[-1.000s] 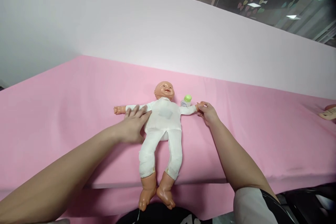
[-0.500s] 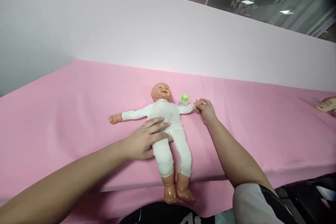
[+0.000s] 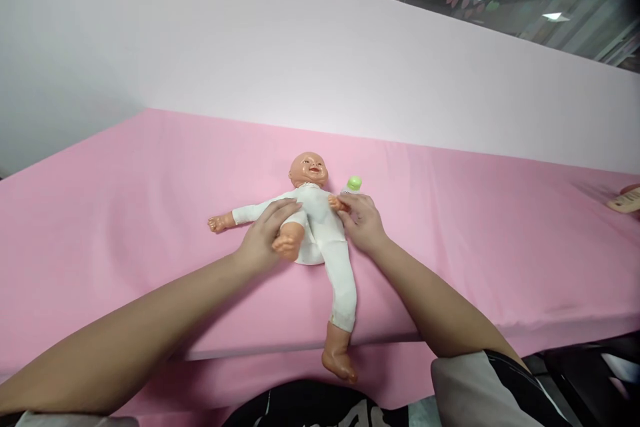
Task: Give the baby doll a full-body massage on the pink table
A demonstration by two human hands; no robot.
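A baby doll (image 3: 320,203) with a white cloth body lies on its back, its head toward the wall. My left hand (image 3: 265,232) wraps round one of its legs, which is bent up so that the foot (image 3: 290,240) rests over the belly. In my right hand (image 3: 364,221) is the doll's small hand (image 3: 336,203), drawn in over the chest with the arm folded. The doll's other arm (image 3: 247,213) stretches out sideways, and the other leg (image 3: 343,287) hangs straight toward me. Part of the held leg is hidden behind my left fingers.
A small bottle with a green cap (image 3: 355,183) stands just beyond my right hand. Pink cloth (image 3: 450,247) covers the table, whose front edge is under the doll's straight leg. A white wall (image 3: 325,60) rises behind. Part of a beige object (image 3: 625,200) shows at far right.
My left hand has moved from the doll's hip and folded one leg up over the belly. My right hand has brought the doll's outstretched arm inward onto the chest.
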